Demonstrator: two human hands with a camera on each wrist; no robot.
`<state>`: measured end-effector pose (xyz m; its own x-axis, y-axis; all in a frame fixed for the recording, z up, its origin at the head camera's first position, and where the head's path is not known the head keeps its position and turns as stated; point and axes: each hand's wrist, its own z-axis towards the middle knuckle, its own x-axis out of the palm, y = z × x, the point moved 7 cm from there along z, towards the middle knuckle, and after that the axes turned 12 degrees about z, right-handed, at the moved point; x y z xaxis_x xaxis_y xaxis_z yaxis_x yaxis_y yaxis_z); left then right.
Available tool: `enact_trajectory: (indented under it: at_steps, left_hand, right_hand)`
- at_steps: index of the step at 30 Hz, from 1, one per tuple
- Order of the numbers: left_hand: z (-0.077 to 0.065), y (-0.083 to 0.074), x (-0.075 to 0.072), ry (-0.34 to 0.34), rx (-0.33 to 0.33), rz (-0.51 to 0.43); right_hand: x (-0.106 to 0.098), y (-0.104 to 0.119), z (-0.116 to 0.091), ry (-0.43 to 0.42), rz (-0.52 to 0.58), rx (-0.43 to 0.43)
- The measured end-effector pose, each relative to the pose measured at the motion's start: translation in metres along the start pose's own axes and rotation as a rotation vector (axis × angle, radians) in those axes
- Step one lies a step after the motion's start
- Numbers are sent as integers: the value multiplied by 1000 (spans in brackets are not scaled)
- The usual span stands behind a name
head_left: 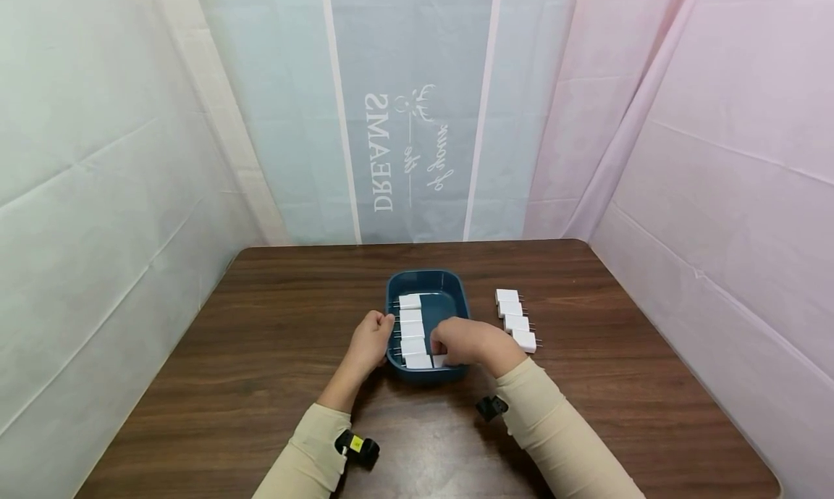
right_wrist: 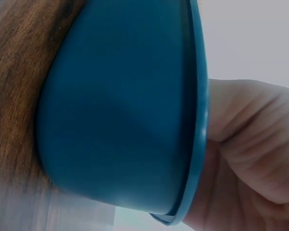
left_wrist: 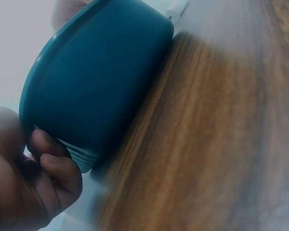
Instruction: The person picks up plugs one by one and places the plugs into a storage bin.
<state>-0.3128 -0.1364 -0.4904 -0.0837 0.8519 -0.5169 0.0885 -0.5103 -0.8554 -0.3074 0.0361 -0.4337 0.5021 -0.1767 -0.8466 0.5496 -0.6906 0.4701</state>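
On the table stands a blue plastic container (head_left: pixel 438 276). Several white plug-in chargers (head_left: pixel 412 330) lie in a column along its left side, prongs toward the left wall. My left hand (head_left: pixel 373 340) grips the left rim, and in the left wrist view its fingers (left_wrist: pixel 62 173) curl against the outer wall. My right hand (head_left: pixel 465 342) reaches over the right rim and pinches another white charger (head_left: pixel 439 361) low in the near right corner. Its fingertips are mostly hidden by the hand in the head view and by the container wall in the right wrist view.
Right of the container, several more white chargers (head_left: pixel 512 308) lie in a slanting row on the brown wooden table (head_left: pixel 293 296), prongs pointing right. A printed cloth (head_left: pixel 417 122) hangs behind the table, with pale cloth walls on both sides.
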Motion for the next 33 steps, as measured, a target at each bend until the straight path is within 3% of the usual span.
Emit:
enact_trajectory:
  at_steps: [12, 33]
  left_hand:
    - [2, 3, 0, -3, 2, 13]
    - [2, 1, 0, 10, 8, 3]
  right_hand:
    - [-10, -2, -6, -86, -61, -13]
    - [-34, 7, -39, -244, -121, -50]
